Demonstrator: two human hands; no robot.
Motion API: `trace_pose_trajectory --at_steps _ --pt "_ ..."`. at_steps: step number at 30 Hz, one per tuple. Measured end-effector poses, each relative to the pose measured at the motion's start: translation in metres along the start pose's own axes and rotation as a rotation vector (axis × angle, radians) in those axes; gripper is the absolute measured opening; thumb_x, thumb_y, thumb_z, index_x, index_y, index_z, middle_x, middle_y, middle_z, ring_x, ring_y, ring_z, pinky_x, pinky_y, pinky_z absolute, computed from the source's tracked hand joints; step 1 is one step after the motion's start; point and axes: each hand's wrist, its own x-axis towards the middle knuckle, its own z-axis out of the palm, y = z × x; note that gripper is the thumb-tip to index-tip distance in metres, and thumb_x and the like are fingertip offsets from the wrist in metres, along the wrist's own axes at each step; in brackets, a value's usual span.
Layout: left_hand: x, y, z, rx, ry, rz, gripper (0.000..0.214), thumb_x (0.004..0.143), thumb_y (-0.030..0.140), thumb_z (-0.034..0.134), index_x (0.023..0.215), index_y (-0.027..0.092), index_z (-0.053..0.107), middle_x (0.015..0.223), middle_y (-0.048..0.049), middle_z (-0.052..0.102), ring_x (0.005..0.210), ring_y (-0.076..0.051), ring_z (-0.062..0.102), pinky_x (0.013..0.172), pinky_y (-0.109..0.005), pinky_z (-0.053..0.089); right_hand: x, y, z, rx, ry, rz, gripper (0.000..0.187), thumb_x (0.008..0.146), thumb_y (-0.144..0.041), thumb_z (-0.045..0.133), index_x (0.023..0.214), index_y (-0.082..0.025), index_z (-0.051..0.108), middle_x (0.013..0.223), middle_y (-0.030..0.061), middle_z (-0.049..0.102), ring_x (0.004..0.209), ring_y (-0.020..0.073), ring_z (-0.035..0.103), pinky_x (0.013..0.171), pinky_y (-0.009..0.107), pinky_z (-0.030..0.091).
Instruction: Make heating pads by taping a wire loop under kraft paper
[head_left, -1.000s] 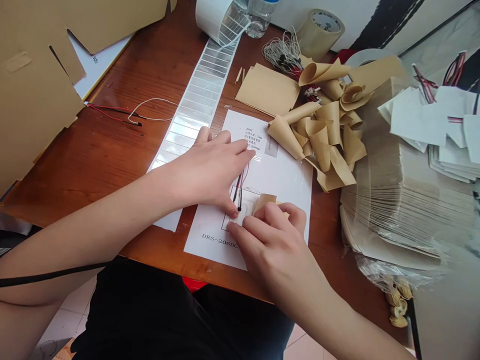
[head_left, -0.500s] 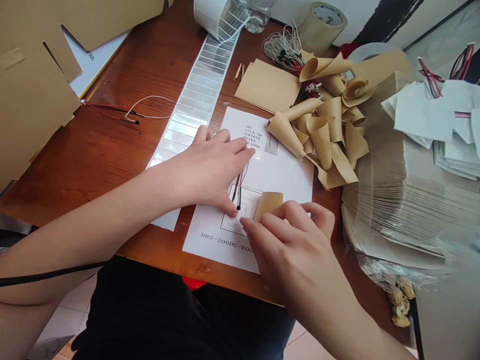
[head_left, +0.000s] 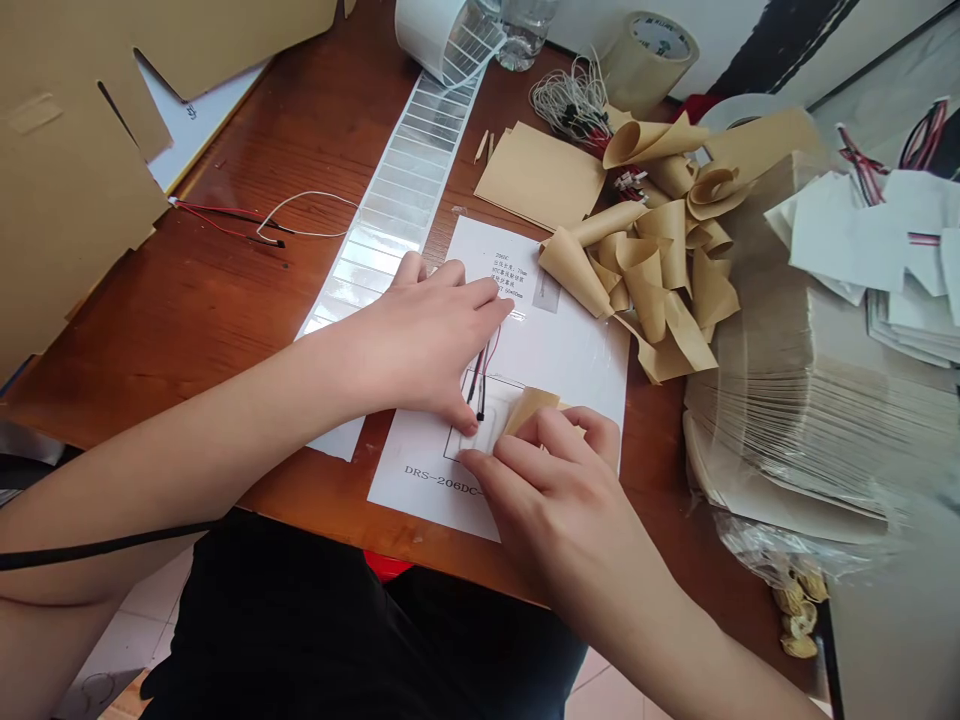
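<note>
My left hand (head_left: 427,335) lies flat on a white printed sheet (head_left: 555,350), fingers stretched out, thumb and fingertips pinning thin black and red wires (head_left: 480,378) to the paper. My right hand (head_left: 547,480) is just below, its fingers pinched on a curled strip of tan backing paper (head_left: 529,407) that peels up from a pale sticker inside the printed box. My index fingertip presses the sheet beside the wire ends.
A pile of curled tan backing papers (head_left: 652,260) lies right of the sheet, beside a thick stack of pale sheets (head_left: 810,400). A label roll (head_left: 442,35) trails a strip of labels (head_left: 390,210) down the wooden table. Cardboard (head_left: 67,170), loose wires (head_left: 255,222) and a tape roll (head_left: 649,55) lie around.
My right hand drew to the right with the tan strip half a second ago, then came back left towards the wire ends. My left hand has stayed in place.
</note>
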Motion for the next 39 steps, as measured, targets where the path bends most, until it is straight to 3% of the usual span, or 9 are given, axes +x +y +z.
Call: trace_pose_trajectory --at_steps 10,28,39 --pt "-0.002 0.000 -0.002 -0.006 0.002 0.015 0.093 0.069 0.063 0.072 0.148 0.019 0.049 0.138 -0.0132 0.060 0.123 -0.040 0.048 0.109 -0.053 0.026 0.000 0.000 0.001 0.030 -0.029 0.029 0.024 0.097 -0.007 0.054 0.083 -0.014 0.072 0.061 0.0003 0.048 0.073 0.0180 0.033 0.084 0.040 0.030" --pt "-0.003 -0.002 -0.004 -0.035 -0.045 0.013 0.090 0.075 0.065 0.064 0.151 0.020 0.045 0.144 -0.0130 0.057 0.127 -0.040 0.045 0.108 -0.052 0.026 -0.001 0.000 0.002 0.054 -0.038 0.036 0.022 0.098 -0.008 0.054 0.090 -0.014 0.073 0.061 -0.0002 0.051 0.072 0.0178 0.035 0.085 0.040 0.030" --pt "-0.008 0.007 -0.003 0.018 -0.047 0.038 0.098 0.071 0.056 0.071 0.151 0.010 0.040 0.160 -0.0193 0.040 0.133 -0.043 0.040 0.111 -0.056 0.024 -0.001 0.002 -0.013 0.049 -0.058 0.039 0.020 0.093 -0.006 0.056 0.090 -0.015 0.073 0.065 0.0013 0.055 0.074 0.0196 0.041 0.083 0.038 0.031"
